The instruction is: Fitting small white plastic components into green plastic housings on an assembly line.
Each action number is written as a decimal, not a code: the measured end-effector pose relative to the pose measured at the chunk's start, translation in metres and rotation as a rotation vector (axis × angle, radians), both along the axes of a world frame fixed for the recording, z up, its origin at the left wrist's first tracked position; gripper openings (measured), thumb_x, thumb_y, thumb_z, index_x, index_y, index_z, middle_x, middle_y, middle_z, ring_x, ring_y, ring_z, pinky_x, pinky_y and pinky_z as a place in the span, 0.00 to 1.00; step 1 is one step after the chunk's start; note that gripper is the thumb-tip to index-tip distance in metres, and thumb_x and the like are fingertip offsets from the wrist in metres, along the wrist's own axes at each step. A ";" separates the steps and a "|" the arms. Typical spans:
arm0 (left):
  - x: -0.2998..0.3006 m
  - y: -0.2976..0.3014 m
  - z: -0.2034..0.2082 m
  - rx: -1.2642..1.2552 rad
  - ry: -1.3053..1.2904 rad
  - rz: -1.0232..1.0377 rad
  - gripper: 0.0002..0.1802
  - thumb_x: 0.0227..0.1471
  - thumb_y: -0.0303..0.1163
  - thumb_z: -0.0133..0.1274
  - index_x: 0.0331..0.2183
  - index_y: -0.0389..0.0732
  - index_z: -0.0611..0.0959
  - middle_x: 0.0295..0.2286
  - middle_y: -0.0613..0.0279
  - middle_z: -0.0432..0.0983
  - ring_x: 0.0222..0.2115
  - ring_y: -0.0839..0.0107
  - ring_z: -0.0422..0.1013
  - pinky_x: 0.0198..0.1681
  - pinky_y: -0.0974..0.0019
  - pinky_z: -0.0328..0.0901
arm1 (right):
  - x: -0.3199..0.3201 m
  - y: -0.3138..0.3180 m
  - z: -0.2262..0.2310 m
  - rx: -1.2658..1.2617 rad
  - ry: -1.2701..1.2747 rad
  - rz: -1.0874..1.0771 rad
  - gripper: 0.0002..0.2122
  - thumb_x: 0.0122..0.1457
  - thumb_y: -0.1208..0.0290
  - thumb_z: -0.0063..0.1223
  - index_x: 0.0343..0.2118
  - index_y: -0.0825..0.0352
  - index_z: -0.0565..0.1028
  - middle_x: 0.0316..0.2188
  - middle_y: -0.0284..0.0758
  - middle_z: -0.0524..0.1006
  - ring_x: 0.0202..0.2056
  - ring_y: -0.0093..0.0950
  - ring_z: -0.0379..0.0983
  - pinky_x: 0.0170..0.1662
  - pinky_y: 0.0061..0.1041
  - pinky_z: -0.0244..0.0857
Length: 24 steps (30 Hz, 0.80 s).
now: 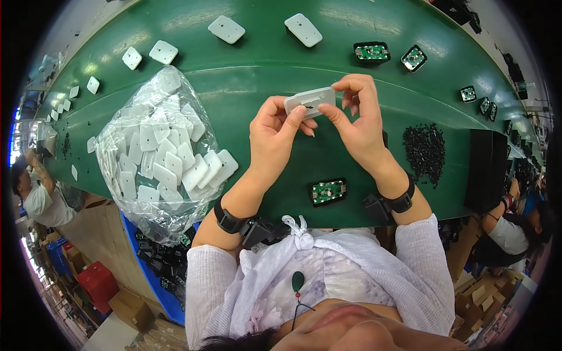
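Above the middle of the green table I hold a white plastic cover (316,96) with rounded corners, slightly tilted, between both hands. My left hand (270,136) grips its left end, the thumb lying on its face beside a small dark mark or part. At the other end, the thumb and fingers of my right hand (363,130) pinch the right edge. A black housing with a green circuit board (328,192) lies on the table below my hands, near the front edge. To the right is a pile of small black parts (424,153).
A clear plastic bag (111,137) full of white covers lies left. White-topped pieces (227,29) and open housings with boards (372,52) line the far side. A black box (487,169) stands right. Below the left table edge is a blue bin (140,257). Co-workers sit at both sides.
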<state>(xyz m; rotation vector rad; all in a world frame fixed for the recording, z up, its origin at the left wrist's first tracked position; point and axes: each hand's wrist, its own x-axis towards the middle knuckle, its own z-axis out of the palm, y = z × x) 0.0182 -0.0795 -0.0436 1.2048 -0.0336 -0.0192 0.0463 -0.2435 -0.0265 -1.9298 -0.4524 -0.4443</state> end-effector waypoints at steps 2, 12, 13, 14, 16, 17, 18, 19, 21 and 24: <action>0.000 -0.001 -0.002 -0.009 -0.004 -0.010 0.07 0.58 0.27 0.50 0.36 0.33 0.74 0.30 0.57 0.76 0.28 0.73 0.74 0.32 0.70 0.70 | 0.001 -0.003 0.005 -0.064 0.080 0.093 0.14 0.52 0.72 0.62 0.40 0.65 0.70 0.36 0.29 0.67 0.30 0.16 0.61 0.32 0.15 0.55; 0.000 -0.005 -0.003 0.029 -0.027 -0.096 0.08 0.58 0.25 0.49 0.39 0.31 0.74 0.30 0.60 0.75 0.27 0.75 0.73 0.30 0.73 0.69 | 0.009 -0.014 0.015 0.058 0.643 0.272 0.11 0.52 0.72 0.63 0.33 0.68 0.71 0.27 0.26 0.71 0.28 0.13 0.64 0.29 0.13 0.59; 0.001 -0.005 -0.002 0.025 -0.029 -0.102 0.08 0.58 0.25 0.49 0.39 0.31 0.74 0.30 0.60 0.75 0.27 0.75 0.73 0.30 0.73 0.69 | 0.011 -0.015 0.014 0.091 0.617 0.262 0.10 0.52 0.72 0.63 0.32 0.68 0.71 0.27 0.27 0.72 0.28 0.13 0.65 0.30 0.14 0.60; 0.002 -0.005 0.000 -0.012 0.002 -0.105 0.09 0.58 0.24 0.47 0.41 0.30 0.73 0.30 0.59 0.75 0.28 0.75 0.73 0.30 0.73 0.69 | 0.012 -0.015 0.012 0.123 0.591 0.252 0.10 0.53 0.72 0.62 0.31 0.68 0.71 0.27 0.27 0.73 0.28 0.14 0.66 0.31 0.14 0.62; 0.005 -0.007 0.000 -0.054 0.027 -0.113 0.11 0.59 0.23 0.45 0.43 0.29 0.72 0.30 0.58 0.75 0.28 0.74 0.73 0.30 0.72 0.69 | 0.018 -0.018 0.003 0.139 0.633 0.235 0.10 0.53 0.73 0.62 0.32 0.68 0.71 0.28 0.28 0.73 0.29 0.14 0.67 0.33 0.15 0.63; 0.008 -0.008 -0.002 -0.050 0.045 -0.086 0.12 0.59 0.22 0.44 0.44 0.29 0.71 0.30 0.57 0.75 0.28 0.73 0.73 0.31 0.72 0.70 | 0.020 -0.019 -0.001 0.158 0.677 0.224 0.10 0.53 0.73 0.62 0.33 0.69 0.72 0.29 0.29 0.74 0.30 0.15 0.68 0.34 0.15 0.65; 0.011 -0.009 -0.005 -0.047 0.062 -0.058 0.13 0.59 0.21 0.42 0.46 0.28 0.70 0.30 0.56 0.75 0.28 0.73 0.74 0.31 0.72 0.70 | 0.021 -0.021 -0.004 0.154 0.673 0.219 0.10 0.53 0.73 0.62 0.33 0.69 0.72 0.29 0.29 0.74 0.30 0.15 0.68 0.34 0.15 0.65; 0.012 -0.006 -0.007 -0.017 0.106 -0.024 0.14 0.58 0.21 0.43 0.46 0.28 0.70 0.30 0.55 0.75 0.27 0.73 0.73 0.30 0.73 0.69 | 0.022 -0.020 -0.006 0.239 0.676 0.272 0.10 0.53 0.74 0.62 0.35 0.69 0.72 0.29 0.29 0.74 0.32 0.16 0.69 0.36 0.16 0.65; 0.020 0.007 -0.012 0.096 0.109 0.032 0.14 0.58 0.21 0.43 0.46 0.28 0.70 0.31 0.55 0.75 0.26 0.75 0.73 0.29 0.74 0.69 | 0.031 -0.027 0.002 0.231 0.636 0.289 0.14 0.52 0.73 0.62 0.41 0.67 0.74 0.32 0.29 0.74 0.35 0.17 0.70 0.40 0.18 0.66; 0.029 0.025 -0.027 0.321 0.085 0.114 0.14 0.57 0.22 0.46 0.46 0.32 0.72 0.30 0.57 0.73 0.24 0.73 0.72 0.26 0.71 0.67 | 0.063 -0.060 0.022 -0.381 0.089 -0.062 0.17 0.49 0.71 0.62 0.42 0.67 0.73 0.37 0.32 0.75 0.40 0.27 0.72 0.47 0.25 0.65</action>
